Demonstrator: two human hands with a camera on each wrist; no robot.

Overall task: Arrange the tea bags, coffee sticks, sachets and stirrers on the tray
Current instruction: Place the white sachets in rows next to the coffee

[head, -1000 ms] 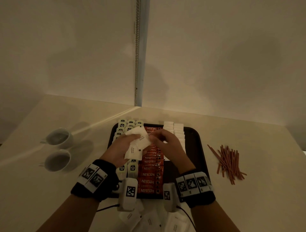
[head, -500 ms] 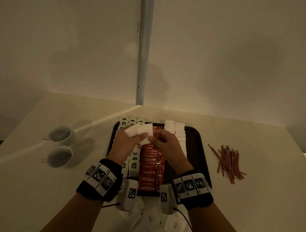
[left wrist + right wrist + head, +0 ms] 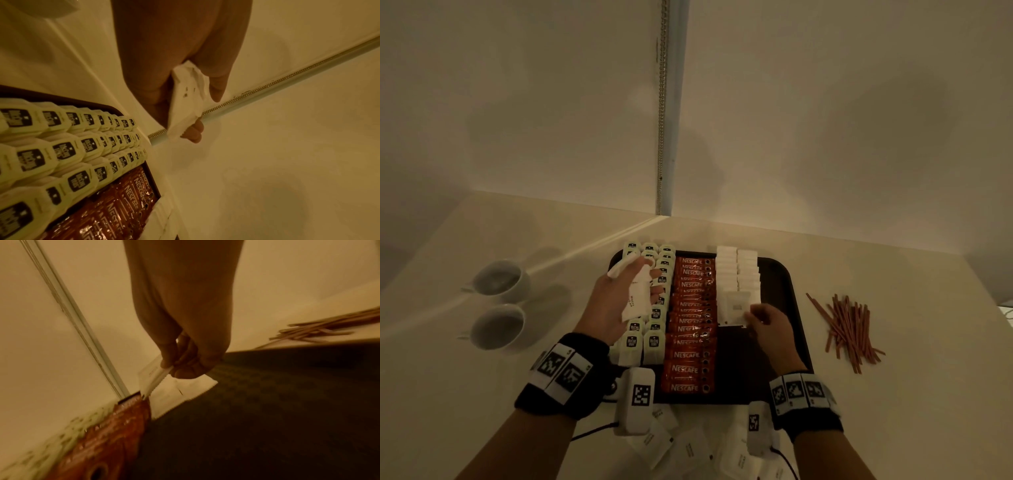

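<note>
Head view: the dark tray (image 3: 789, 291) sits on the counter (image 3: 914, 394), already carrying 3 columns of tea bags (image 3: 654, 342), a column of red coffee sticks (image 3: 690, 354) and 2 columns of white sachets (image 3: 738, 270). The right hand (image 3: 768, 325) pinches 1 white sachet (image 3: 736, 308) by its near edge at the near end of those columns. The left hand (image 3: 616, 305) holds a small bunch of spare sachets (image 3: 637, 294) between thumb and fingers above the tea bags. The stirrers (image 3: 847, 329) lie loose on the counter, right of the tray. 2 cups (image 3: 498, 303) stand to the left. More sachets near the body are partly cut off by the frame.

Left wrist view: the held bunch (image 3: 186, 100) looks crumpled, so these paper packets are probably light, soft and easily creased; an edge pinch suits them.

Right wrist view: blurred; the fingertips (image 3: 166, 363) nip the sachet (image 3: 152, 379) just above those already laid. Whether it touches them I cannot tell.
</note>
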